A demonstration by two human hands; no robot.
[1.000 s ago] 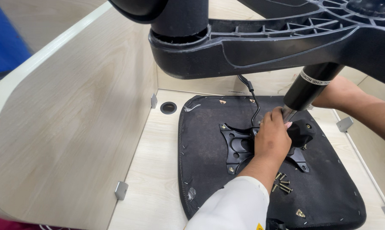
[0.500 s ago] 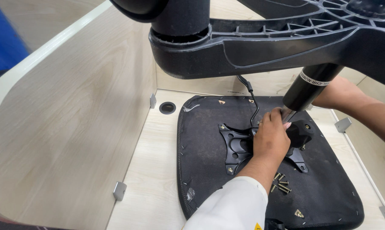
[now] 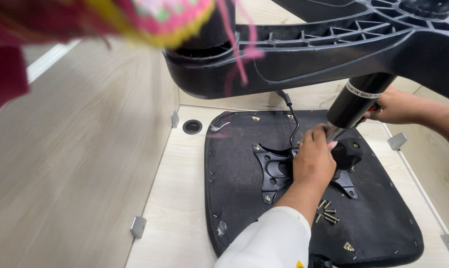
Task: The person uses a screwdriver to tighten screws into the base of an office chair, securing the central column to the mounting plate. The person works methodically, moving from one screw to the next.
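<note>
- A black seat cushion [image 3: 383, 223] is laid upside down on the tabletop [image 3: 174, 208], near the back right corner where two upright light wood panels meet.
- A black metal mounting plate [image 3: 274, 171] is fixed at the middle of the cushion's underside.
- A gas cylinder [image 3: 356, 104] is set into the plate; its long axis is tilted, with the silver lower end pointing down and left at the plate and the black upper end running up and right into the star-shaped chair base [image 3: 333, 44].
- The left hand [image 3: 313, 161] is closed around the silver lower end of the cylinder.
- The right hand [image 3: 393, 106] is placed against the black part of the cylinder from the right; whether it is gripping cannot be told.
- A small pile of brass screws [image 3: 327, 211] is seen on the cushion, just beside the left wrist.
- A blurred pink and yellow cloth [image 3: 135, 17] is seen along the top edge of the view.
</note>
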